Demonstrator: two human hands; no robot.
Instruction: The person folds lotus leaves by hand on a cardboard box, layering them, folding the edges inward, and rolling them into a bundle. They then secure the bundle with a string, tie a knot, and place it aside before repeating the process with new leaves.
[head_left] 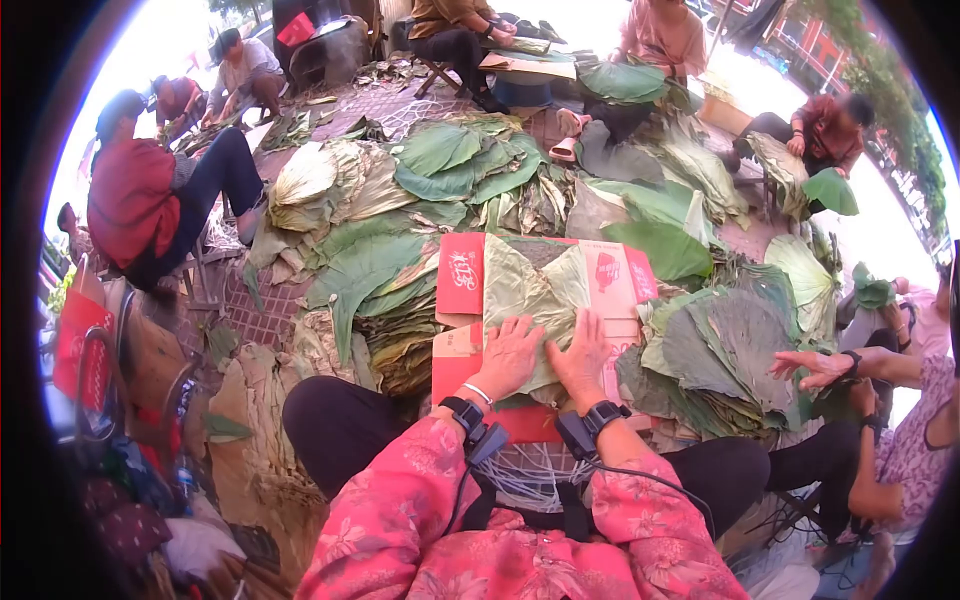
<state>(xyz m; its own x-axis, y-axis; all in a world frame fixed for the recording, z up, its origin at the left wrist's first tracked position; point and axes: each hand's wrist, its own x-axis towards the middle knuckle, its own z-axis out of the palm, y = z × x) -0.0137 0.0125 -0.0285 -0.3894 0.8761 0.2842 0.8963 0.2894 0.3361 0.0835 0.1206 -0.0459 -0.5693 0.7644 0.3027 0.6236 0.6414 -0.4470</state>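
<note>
My left hand [508, 358] lies with fingers stretched out on a pale, dried lotus leaf [530, 285]. Beside it, my right hand [582, 362] rests on the same leaf, fingers extended and thumb toward the left hand. The leaf looks folded and is spread over a flattened red and white cardboard box [462, 270] in front of me. Just right of the cardboard sits a stack of grey-green lotus leaves [725, 340]. On the left side lies another thick pile of leaves [375, 275], greener on top. Both wrists carry black straps with devices.
White strips [525, 472] lie below the cardboard, between my knees. At the right edge a co-worker's hand [825, 370] reaches toward the leaf stack. Several other people sit around the heap, one in red [135, 200] at the left. Bags [85, 340] stand at lower left.
</note>
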